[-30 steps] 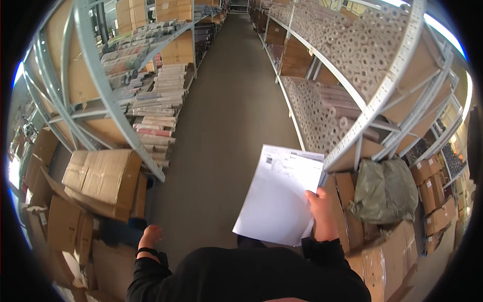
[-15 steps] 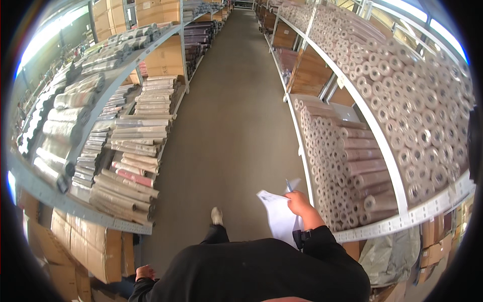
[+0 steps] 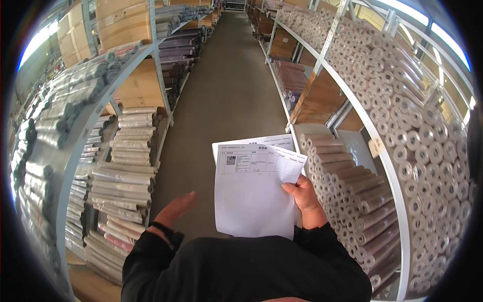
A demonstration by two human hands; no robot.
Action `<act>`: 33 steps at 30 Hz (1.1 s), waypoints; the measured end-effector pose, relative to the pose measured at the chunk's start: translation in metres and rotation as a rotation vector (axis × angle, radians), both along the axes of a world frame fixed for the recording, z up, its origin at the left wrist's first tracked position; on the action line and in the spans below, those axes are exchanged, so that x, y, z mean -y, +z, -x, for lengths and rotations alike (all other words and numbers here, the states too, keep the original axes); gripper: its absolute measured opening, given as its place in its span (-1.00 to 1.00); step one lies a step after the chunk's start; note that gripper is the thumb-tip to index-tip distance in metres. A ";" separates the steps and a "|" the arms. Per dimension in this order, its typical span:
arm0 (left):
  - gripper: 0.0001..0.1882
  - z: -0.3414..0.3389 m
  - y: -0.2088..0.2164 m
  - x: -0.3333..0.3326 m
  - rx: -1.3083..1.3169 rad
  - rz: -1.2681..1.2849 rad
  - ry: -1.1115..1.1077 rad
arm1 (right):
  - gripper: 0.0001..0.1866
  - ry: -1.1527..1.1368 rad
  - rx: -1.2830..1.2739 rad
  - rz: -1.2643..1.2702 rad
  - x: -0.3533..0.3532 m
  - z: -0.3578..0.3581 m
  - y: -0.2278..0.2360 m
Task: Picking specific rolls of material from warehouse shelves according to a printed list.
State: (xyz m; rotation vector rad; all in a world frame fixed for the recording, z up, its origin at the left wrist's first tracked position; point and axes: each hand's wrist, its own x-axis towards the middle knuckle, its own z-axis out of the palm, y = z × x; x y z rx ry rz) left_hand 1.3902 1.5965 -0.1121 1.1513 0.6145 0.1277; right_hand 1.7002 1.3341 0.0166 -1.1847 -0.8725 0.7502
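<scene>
Lower centre: person's black top (image 3: 246,269), sleeves running up to both hands. Dark wristband (image 3: 173,237) on the left wrist.

Left hand (image 3: 178,207), left of lower centre: fingers stretched out, pointing up and right. Blurred; exact spacing of fingers cannot be told. Gap of floor between it and the papers.

Right hand (image 3: 303,195), right of centre: pinching the papers (image 3: 254,204) at their right edge, thumb on top, other fingers mostly hidden underneath. Papers lie left of this hand and right of the left hand, just above the black top, at frame centre. At least two sheets, fanned at the top; front one bears a ruled table and a small dark picture (image 3: 231,160), lower part blank.

Beyond, lower left: beige rolls (image 3: 123,178) stacked on a low shelf, one red roll (image 3: 118,243) among them. Left edge: grey rolls (image 3: 53,123) on the shelf above. Right: brownish rolls (image 3: 362,186) low, pale rolls (image 3: 415,141) above, ends facing out.

Farther, upper left: carton (image 3: 143,88), then dark rolls (image 3: 178,50). Upper right: wooden panel (image 3: 322,98). Grey floor (image 3: 216,85) narrows toward top centre.
</scene>
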 end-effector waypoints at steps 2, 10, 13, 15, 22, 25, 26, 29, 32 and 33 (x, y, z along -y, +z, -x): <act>-0.29 -0.108 0.024 -0.038 0.402 0.330 -0.167 | -0.72 0.023 -0.024 0.000 -0.057 -0.050 -0.008; -0.39 -0.355 0.139 -0.235 0.524 -0.141 -0.018 | -0.77 -0.032 0.101 0.151 -0.301 -0.272 -0.008; -0.38 -0.429 0.146 -0.325 0.425 -0.529 0.015 | -0.77 -0.022 0.110 0.129 -0.391 -0.338 -0.007; -0.39 -0.472 0.146 -0.383 0.418 -0.577 0.053 | -0.77 -0.046 0.145 0.090 -0.451 -0.377 -0.012; -0.41 -0.637 0.137 -0.605 0.617 -0.513 0.064 | -0.73 -0.053 0.175 0.026 -0.661 -0.528 -0.014; -0.41 -0.716 0.144 -0.694 0.627 -0.497 0.027 | -0.73 -0.146 0.118 0.058 -0.745 -0.592 -0.002; -0.44 -0.743 0.147 -0.721 0.641 -0.468 0.028 | -0.71 -0.191 0.074 0.062 -0.767 -0.615 -0.003; -0.46 -0.811 0.139 -0.798 0.601 -0.473 0.044 | -0.67 -0.217 0.059 0.086 -0.835 -0.666 0.013; -0.47 -0.886 0.137 -0.883 0.592 -0.528 -0.001 | -0.64 -0.192 0.114 0.142 -0.923 -0.738 0.011; -0.47 -0.913 0.130 -0.911 0.597 -0.527 -0.005 | -0.62 -0.182 0.132 0.196 -0.950 -0.765 0.008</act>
